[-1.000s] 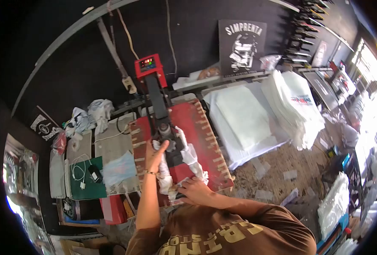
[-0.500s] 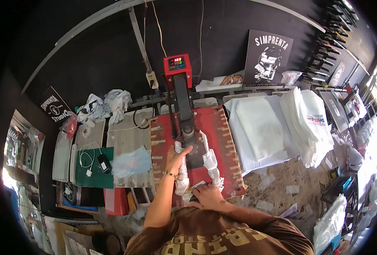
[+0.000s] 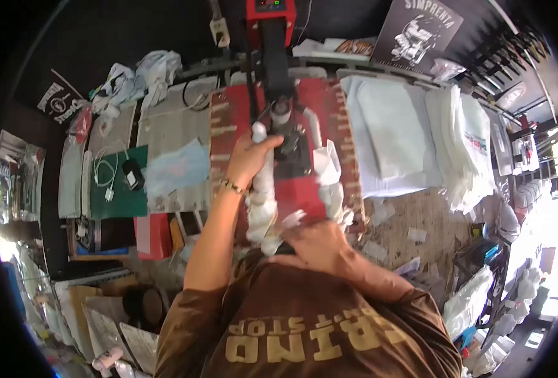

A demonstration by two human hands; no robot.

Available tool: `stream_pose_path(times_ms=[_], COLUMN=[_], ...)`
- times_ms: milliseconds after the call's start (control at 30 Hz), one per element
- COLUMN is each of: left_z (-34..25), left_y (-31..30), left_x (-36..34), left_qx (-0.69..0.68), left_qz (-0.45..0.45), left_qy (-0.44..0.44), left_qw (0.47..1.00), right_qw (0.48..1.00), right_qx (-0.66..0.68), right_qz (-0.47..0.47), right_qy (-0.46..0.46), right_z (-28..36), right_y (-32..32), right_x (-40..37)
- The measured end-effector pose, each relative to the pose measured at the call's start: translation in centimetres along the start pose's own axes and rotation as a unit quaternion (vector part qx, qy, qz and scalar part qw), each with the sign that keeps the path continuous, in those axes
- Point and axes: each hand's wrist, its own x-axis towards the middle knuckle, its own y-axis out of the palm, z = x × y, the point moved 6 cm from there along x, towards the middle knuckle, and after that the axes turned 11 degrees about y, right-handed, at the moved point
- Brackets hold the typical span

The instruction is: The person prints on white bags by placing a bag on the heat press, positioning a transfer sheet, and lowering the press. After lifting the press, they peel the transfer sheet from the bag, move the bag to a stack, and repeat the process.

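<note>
A red heat press point(image 3: 321, 120) stands in front of me, with a black arm and a red control box point(image 3: 270, 11) at the top. Its U-shaped handle point(image 3: 260, 195) is wrapped in white cloth. My left hand point(image 3: 248, 159) grips the left bar of that handle near its upper end. Low down, my right hand point(image 3: 315, 244) rests on the near end of the handle, fingers curled over it; it looks blurred. My brown shirt with yellow lettering fills the bottom of the view.
White bags point(image 3: 461, 145) are stacked on the right. On the left lie a green cutting mat point(image 3: 118, 192) with a white cable and a black device, a blue face mask point(image 3: 177, 171), and crumpled cloth point(image 3: 146, 75). A black poster point(image 3: 425, 25) hangs behind.
The view has tilted down and drawn closer to the press. My left hand has closed around the left handle bar, and both hands and the handle sit nearer my chest.
</note>
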Motion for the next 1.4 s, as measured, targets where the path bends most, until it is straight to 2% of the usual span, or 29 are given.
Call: stream_pose_path(times_ms=[67, 100, 167, 200, 233, 267, 300, 333, 367, 433, 467, 500, 533, 567, 600, 633, 700, 767, 800, 867, 900, 967, 1000, 1033, 1067, 1100, 1200, 1367, 1400], left_z=[-0.1, 1.3, -1.6, 0.3, -0.3, -0.8, 0.0, 1.2, 2.9, 8.2, 13.6, 18.3, 21.2, 22.3, 22.8, 22.4, 20.6, 19.4, 18.6, 16.5, 15.7, 12.6, 12.4, 10.9, 9.8, 10.1, 14.5, 13.9, 13.6], left_y=[-0.1, -1.7, -3.6, -6.0, -8.1, -10.1, -12.8, -15.4, -17.7, -21.9, -24.7, -25.8, -26.3, -24.4, -21.4, -18.7, -13.7, -10.3, -9.7, -8.3, -8.1, -7.2, -7.1, -6.6, -5.9, -6.2, -7.8, -6.5, -6.6], left_x=[-1.4, -0.3, -3.7, -3.7, -5.0, -6.4, -7.7, -9.3, -10.8, -13.9, -14.7, -16.5, -18.4, -19.8, -21.2, -22.4, -22.4, -23.2, -23.3, -23.3, -22.9, -22.0, -20.9, -20.0, -19.4, -18.8, -14.5, -13.9, -13.7], left_qx=[-0.043, 0.023, 0.042, 0.048, 0.024, -0.002, 0.022, 0.045, 0.023, 0.006, -0.081, -0.02, 0.043, 0.045, 0.049, 0.054, 0.056, -0.006, -0.006, 0.217, 0.215, 0.372, 0.369, 0.463, 0.546, 0.544, 0.568, 0.557, 0.533], left_qz=[-0.015, 0.021, 0.006, -0.002, -0.004, -0.003, -0.052, -0.099, -0.15, -0.257, -0.242, -0.27, -0.297, -0.313, -0.329, -0.282, -0.24, -0.279, -0.277, -0.24, -0.235, -0.191, -0.184, -0.201, -0.217, -0.215, -0.102, -0.15, -0.187], left_qy=[-0.023, 0.052, 0.054, 0.05, 0.091, 0.134, 0.146, 0.157, 0.135, 0.094, 0.141, 0.124, 0.107, 0.114, 0.116, 0.127, 0.154, 0.126, 0.128, 0.133, 0.134, 0.292, 0.295, 0.372, 0.441, 0.445, 0.236, 0.325, 0.337], left_qw=[0.999, 0.998, 0.998, 0.998, 0.996, 0.991, 0.988, 0.982, 0.979, 0.962, 0.956, 0.955, 0.948, 0.942, 0.936, 0.949, 0.957, 0.952, 0.952, 0.937, 0.938, 0.86, 0.862, 0.779, 0.679, 0.678, 0.782, 0.75, 0.753], right_qw=[0.996, 0.997, 0.991, 0.993, 0.976, 0.957, 0.937, 0.9, 0.819, 0.754, 0.704, 0.667, 0.604, 0.636, 0.701, 0.623, 0.596, 0.801, 0.835, 0.882, 0.881, 0.856, 0.853, 0.886, 0.882, 0.88, 0.909, 0.896, 0.886], right_qx=[0.027, 0.027, 0.072, 0.068, 0.158, 0.248, 0.189, 0.129, 0.229, 0.338, 0.407, 0.454, 0.549, 0.514, 0.436, 0.603, 0.655, 0.307, 0.27, 0.216, 0.212, 0.228, 0.226, 0.147, 0.06, 0.058, 0.099, 0.112, 0.173], right_qz=[0.073, 0.069, -0.11, -0.091, -0.14, -0.152, -0.291, -0.381, -0.477, -0.467, -0.448, -0.42, -0.417, -0.396, -0.362, -0.341, -0.308, -0.378, -0.315, -0.224, -0.227, -0.079, -0.083, -0.241, -0.389, -0.393, -0.316, -0.343, -0.315], right_qy=[0.052, 0.039, -0.036, -0.037, -0.055, -0.011, -0.035, 0.169, 0.223, 0.315, 0.371, 0.415, 0.398, 0.418, 0.434, 0.362, 0.347, 0.348, 0.361, 0.353, 0.357, 0.457, 0.462, 0.368, 0.258, 0.26, 0.252, 0.259, 0.293], right_z=[-0.4, -0.1, 0.6, 0.8, -0.5, -2.4, -3.9, -6.9, -11.0, -19.3, -23.0, -27.6, -31.7, -31.1, -30.2, -31.8, -27.1, -23.2, -22.5, -21.7, -21.8, -22.1, -20.9, -18.6, -16.5, -16.7, -17.4, -16.1, -15.7], right_y=[-0.1, -0.5, -4.3, -6.6, -7.4, -8.3, -10.6, -10.5, -10.4, -7.4, -4.0, 1.2, 7.9, 10.9, 14.0, 19.8, 19.4, 16.8, 17.0, 16.7, 16.1, 17.1, 16.2, 12.8, 10.2, 10.1, 11.0, 11.0, 10.6], right_x=[-0.3, -0.3, -1.0, -1.6, -2.8, -3.8, -5.1, -7.4, -8.8, -10.8, -12.3, -14.3, -16.0, -16.2, -16.3, -17.3, -14.5, -13.2, -12.7, -12.3, -12.0, -12.0, -11.9, -10.8, -10.5, -10.3, -9.1, -8.8, -9.0])
